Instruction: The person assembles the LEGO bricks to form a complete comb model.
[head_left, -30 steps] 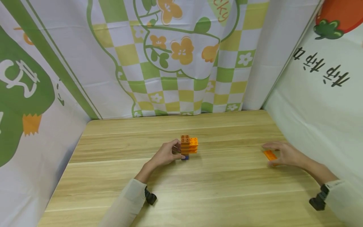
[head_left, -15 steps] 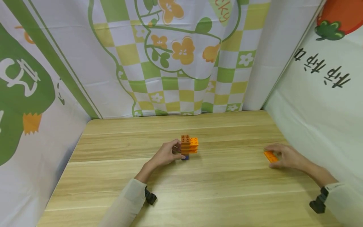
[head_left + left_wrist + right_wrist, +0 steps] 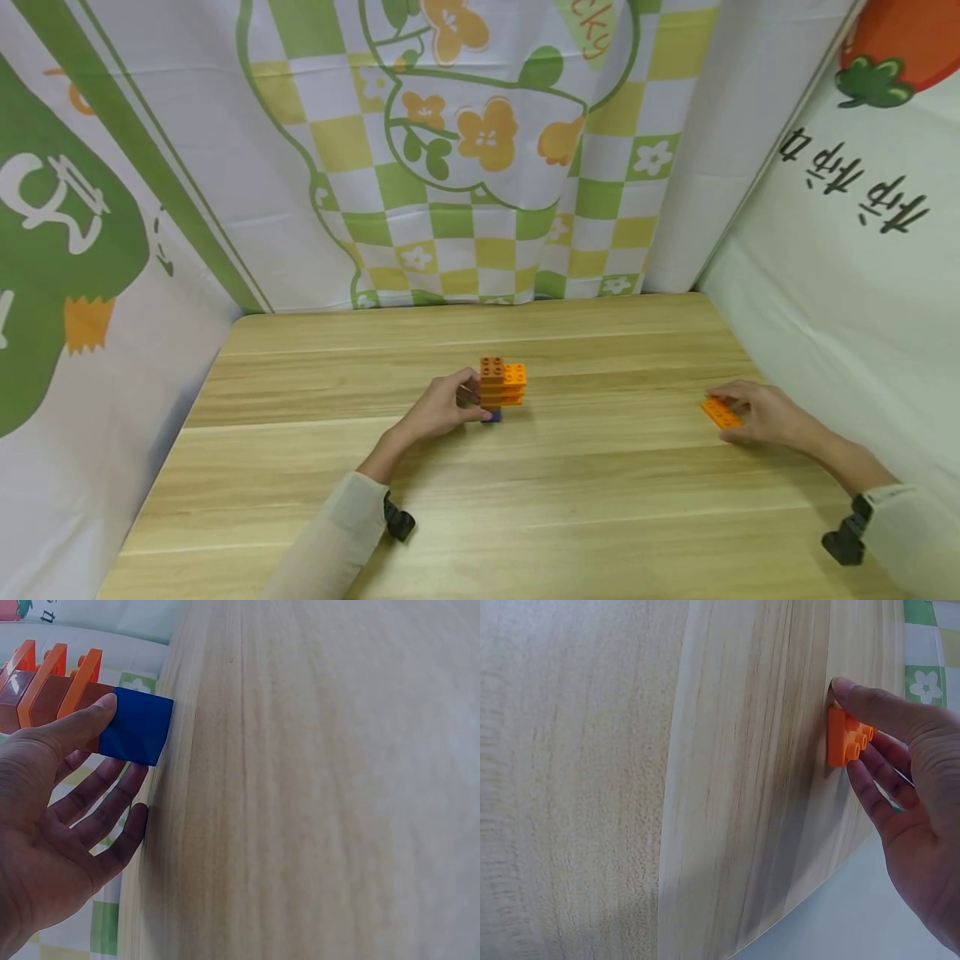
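My left hand (image 3: pixel 438 408) pinches a tower of toy building bricks on the wooden table. The tower has a brown stack (image 3: pixel 491 379), orange flat bricks (image 3: pixel 514 375) jutting out from its right side, and a blue brick (image 3: pixel 139 724) at its base. In the left wrist view the thumb presses near where brown meets blue, with the fingers round the far side. At the table's right, my right hand (image 3: pixel 768 412) has thumb and fingers at opposite edges of a flat orange brick (image 3: pixel 845 739). Studs show on this brick, which lies on or just at the tabletop.
The wooden table (image 3: pixel 585 500) stretches between both hands. A patterned green and white cloth (image 3: pixel 480 250) hangs along its back edge. White printed sheets rise at the left and right sides. Each wrist carries a small black camera (image 3: pixel 847 533).
The right hand closes its fingers and thumb onto the flat orange brick, which turns and shifts slightly right. The left hand and the brick tower stay where they were.
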Motion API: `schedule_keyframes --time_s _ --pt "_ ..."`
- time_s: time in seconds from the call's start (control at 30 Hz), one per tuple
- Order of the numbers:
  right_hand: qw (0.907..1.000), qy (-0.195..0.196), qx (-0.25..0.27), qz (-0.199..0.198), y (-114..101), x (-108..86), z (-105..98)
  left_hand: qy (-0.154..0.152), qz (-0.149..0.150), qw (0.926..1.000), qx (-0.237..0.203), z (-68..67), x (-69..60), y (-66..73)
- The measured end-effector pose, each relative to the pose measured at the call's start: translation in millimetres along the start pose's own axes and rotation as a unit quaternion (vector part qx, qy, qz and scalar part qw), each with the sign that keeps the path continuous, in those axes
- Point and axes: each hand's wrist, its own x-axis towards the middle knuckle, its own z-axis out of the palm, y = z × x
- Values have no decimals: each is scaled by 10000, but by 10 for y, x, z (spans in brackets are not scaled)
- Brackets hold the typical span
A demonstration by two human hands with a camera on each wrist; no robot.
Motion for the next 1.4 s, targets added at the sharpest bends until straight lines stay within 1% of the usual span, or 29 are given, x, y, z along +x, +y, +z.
schedule_keyframes --time_s 0.17,0.37,0.5,0.8,1.0,1.07,1.2,1.3,1.4 --pt "9998 -42 132 164 1 -6 -4 -22 -8 10000 8 -4 -5 -1" --pt "9998 183 31 -92 54 -17 14 -26 -28 10000 18 -8 -10 19" --pt "9995 274 53 -162 80 -20 29 -22 -18 10000 15 -11 -13 38" --pt "9994 255 237 10 52 8 38 -36 -2 10000 53 -13 -12 39" --pt "9994 254 216 89 7 50 25 -59 4 10000 20 -17 -8 36" --pt "9996 238 154 42 -12 72 14 -66 -6 10000 17 -20 -4 31" --pt "9995 254 42 -175 -56 128 -11 -62 -13 10000 15 -21 -2 27" --pt "9989 261 102 -389 -103 173 -22 -47 2 10000 15 -18 -8 27" --pt "9985 184 174 -487 -159 228 -48 -27 43 10000 18 -18 -5 35"
